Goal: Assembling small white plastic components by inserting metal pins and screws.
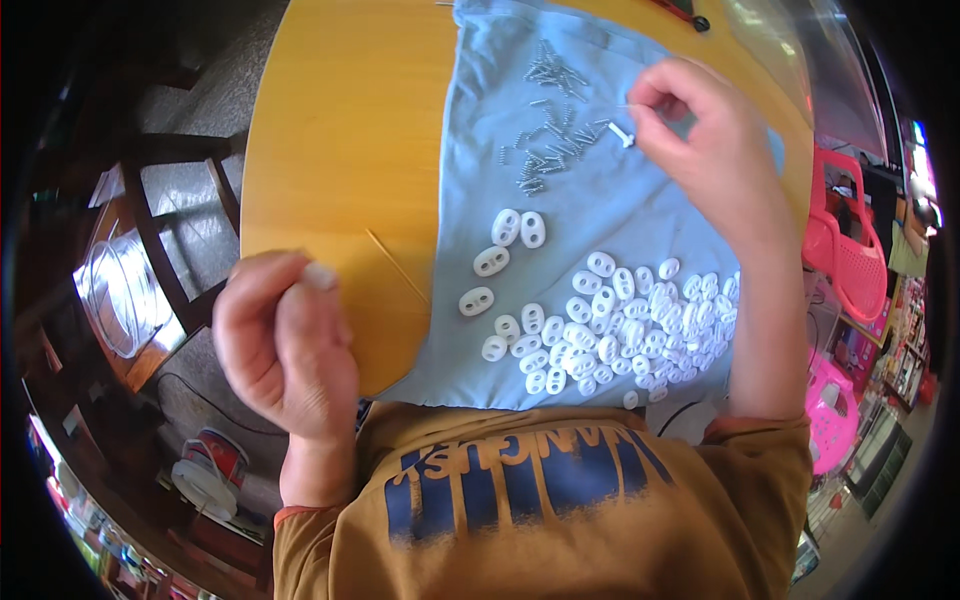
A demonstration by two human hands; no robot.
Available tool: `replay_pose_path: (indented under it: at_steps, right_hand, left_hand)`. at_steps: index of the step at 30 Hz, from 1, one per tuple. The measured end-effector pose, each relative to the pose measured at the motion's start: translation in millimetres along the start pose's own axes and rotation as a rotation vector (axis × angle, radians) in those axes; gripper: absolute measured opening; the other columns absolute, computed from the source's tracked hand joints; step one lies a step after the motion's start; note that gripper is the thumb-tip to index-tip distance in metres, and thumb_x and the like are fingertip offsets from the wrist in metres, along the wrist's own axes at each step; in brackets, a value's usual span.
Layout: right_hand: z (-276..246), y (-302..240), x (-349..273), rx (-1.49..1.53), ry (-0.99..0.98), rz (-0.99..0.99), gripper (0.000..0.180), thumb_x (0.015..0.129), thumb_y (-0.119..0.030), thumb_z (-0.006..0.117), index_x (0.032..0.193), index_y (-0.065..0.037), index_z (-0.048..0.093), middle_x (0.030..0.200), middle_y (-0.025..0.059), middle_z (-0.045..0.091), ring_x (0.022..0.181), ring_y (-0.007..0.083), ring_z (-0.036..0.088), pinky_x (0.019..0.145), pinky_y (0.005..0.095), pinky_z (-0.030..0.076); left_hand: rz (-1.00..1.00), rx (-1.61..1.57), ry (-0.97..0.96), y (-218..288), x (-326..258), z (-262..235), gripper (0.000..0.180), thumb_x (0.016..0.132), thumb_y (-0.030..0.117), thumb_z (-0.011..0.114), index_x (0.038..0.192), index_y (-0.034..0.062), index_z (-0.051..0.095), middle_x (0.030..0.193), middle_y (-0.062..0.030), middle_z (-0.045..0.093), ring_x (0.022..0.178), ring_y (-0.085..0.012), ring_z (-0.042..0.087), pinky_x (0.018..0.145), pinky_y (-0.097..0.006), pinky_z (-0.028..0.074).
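Observation:
Above the left part of the yellow table, my left hand (285, 340) is raised with its fingers curled in and thumb pressed to them. A small white bit shows at its fingertips, too blurred to name. Over the far right of the blue cloth (590, 220), my right hand (705, 140) pinches thumb and forefinger around something thin that I cannot make out. Close under those fingers is a small white peg-like piece (622, 134). Small metal springs (550, 150) lie left of it in loose piles. Nearer me are many white oval two-hole plastic pieces (610, 340).
Several of the white ovals (491, 261) lie apart, left of the big heap. A thin yellowish stick (397, 265) rests on the bare yellow tabletop (340, 140). Pink plastic chairs (845, 240) stand to the right. A bucket (210, 465) is on the floor at left.

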State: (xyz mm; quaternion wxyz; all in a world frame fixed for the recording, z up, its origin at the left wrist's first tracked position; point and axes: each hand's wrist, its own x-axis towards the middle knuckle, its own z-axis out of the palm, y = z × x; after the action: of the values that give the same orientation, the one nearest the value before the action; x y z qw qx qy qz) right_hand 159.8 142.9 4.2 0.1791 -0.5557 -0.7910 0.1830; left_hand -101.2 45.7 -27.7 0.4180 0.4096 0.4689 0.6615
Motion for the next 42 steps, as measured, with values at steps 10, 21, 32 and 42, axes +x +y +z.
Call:
replay_pose_path:
  at_steps: [10, 21, 32, 42]
  right_hand:
    - [6.2, -20.8, -28.9, 0.525, 0.033, 0.238, 0.007, 0.075, 0.002, 0.06, 0.082, -0.001, 0.057, 0.074, -0.0008, 0.058, 0.071, 0.0076, 0.054, 0.067, 0.0217, 0.045]
    - [5.9, -19.5, -24.5, 0.514, 0.198, 0.212, 0.01, 0.078, 0.001, 0.06, 0.088, 0.0, 0.059, 0.082, 0.001, 0.059, 0.08, 0.0083, 0.053, 0.075, 0.0219, 0.043]
    - [7.9, -59.6, -47.8, 0.959, 0.035, 0.163, 0.016, 0.077, 0.006, 0.057, 0.092, 0.002, 0.056, 0.088, 0.0057, 0.056, 0.082, 0.0104, 0.052, 0.076, 0.0229, 0.042]
    - [20.5, -106.1, -82.3, 1.399, -0.005, 0.383, 0.013, 0.079, 0.005, 0.052, 0.091, 0.0, 0.052, 0.088, 0.0088, 0.055, 0.082, 0.0122, 0.053, 0.076, 0.0244, 0.042]
  left_hand:
    - [-0.217, 0.653, -0.397, 2.9, 25.7, 28.7, 0.034, 0.078, 0.003, 0.058, 0.11, -0.0031, 0.055, 0.071, -0.0107, 0.056, 0.062, -0.0237, 0.056, 0.059, -0.031, 0.045]
    - [-0.164, 0.836, -0.623, 5.1, 38.8, 59.3, 0.029, 0.082, 0.013, 0.048, 0.109, 0.0017, 0.053, 0.09, -0.0193, 0.061, 0.08, -0.0359, 0.059, 0.07, -0.043, 0.047]
    - [-0.657, -0.07, -0.419, 38.6, 16.5, 43.7, 0.007, 0.082, -0.001, 0.057, 0.089, -0.0023, 0.058, 0.076, -0.0063, 0.061, 0.051, -0.0063, 0.049, 0.045, -0.016, 0.038]
    - [-0.824, -0.477, -0.375, 32.0, -26.1, 33.9, 0.024, 0.088, 0.001, 0.053, 0.111, -0.0018, 0.051, 0.083, -0.0027, 0.057, 0.058, -0.0038, 0.049, 0.052, -0.016, 0.04]
